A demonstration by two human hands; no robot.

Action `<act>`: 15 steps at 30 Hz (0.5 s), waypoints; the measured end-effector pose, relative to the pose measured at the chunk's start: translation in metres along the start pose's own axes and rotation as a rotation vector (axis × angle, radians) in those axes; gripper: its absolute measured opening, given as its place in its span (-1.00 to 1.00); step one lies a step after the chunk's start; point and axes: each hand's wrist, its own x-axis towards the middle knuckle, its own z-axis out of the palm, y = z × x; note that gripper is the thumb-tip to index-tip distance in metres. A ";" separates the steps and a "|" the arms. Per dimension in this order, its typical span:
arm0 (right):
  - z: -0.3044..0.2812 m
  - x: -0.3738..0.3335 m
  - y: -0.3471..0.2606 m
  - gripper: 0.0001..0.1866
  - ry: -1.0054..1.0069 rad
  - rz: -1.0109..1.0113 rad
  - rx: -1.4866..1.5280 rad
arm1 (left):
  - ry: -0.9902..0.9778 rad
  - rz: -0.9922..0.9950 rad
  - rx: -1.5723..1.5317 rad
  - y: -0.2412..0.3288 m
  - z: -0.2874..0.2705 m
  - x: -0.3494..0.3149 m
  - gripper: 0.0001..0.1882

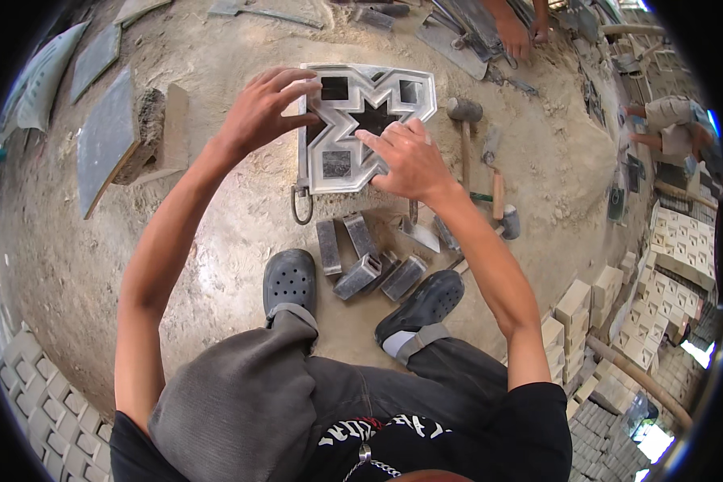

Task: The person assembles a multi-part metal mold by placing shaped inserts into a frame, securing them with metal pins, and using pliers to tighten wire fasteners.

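A pale metal block mould [347, 145] lies on the dusty ground in front of me, with a star-shaped opening in its middle and several smaller dark openings around it. A ring handle [302, 206] hangs at its near left corner. Over the mould's left edge is my left hand [267, 111], fingers stretched and thumb apart, holding nothing. My right hand [412, 163] rests at the near right part of the mould. Its index finger reaches toward the star's edge, the thumb lies by the rim, and the other fingers are partly bent.
Several dark metal block cores [359, 275] lie between the mould and my shoes [290, 281]. To the right are a mallet [464, 112], another hammer [510, 222] and a trowel [420, 234]. A slab [107, 145] leans at left. Finished blocks [574, 309] stand at right. Another person's hand [512, 36] shows at the far side.
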 end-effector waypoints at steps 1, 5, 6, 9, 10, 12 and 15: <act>0.007 -0.002 0.005 -0.37 -0.002 0.010 -0.017 | -0.016 -0.079 -0.014 0.000 0.002 0.000 -0.59; 0.023 -0.006 0.017 -0.33 -0.017 0.061 -0.017 | -0.086 -0.284 -0.131 0.010 0.010 -0.002 -0.66; 0.025 -0.006 0.018 -0.32 -0.023 0.078 -0.002 | -0.098 -0.309 -0.151 0.015 0.013 -0.006 -0.63; 0.027 -0.003 0.020 -0.31 -0.027 0.068 0.014 | -0.111 -0.377 -0.136 0.035 0.021 -0.010 -0.58; 0.028 -0.001 0.022 -0.29 -0.029 0.049 0.010 | -0.105 -0.420 -0.127 0.040 0.023 -0.010 -0.52; 0.029 0.002 0.027 -0.26 -0.035 0.013 0.000 | -0.153 -0.526 -0.112 0.049 0.025 -0.009 -0.49; 0.036 0.001 0.033 -0.23 -0.002 -0.024 0.069 | -0.253 -0.685 -0.203 0.056 0.029 -0.006 -0.40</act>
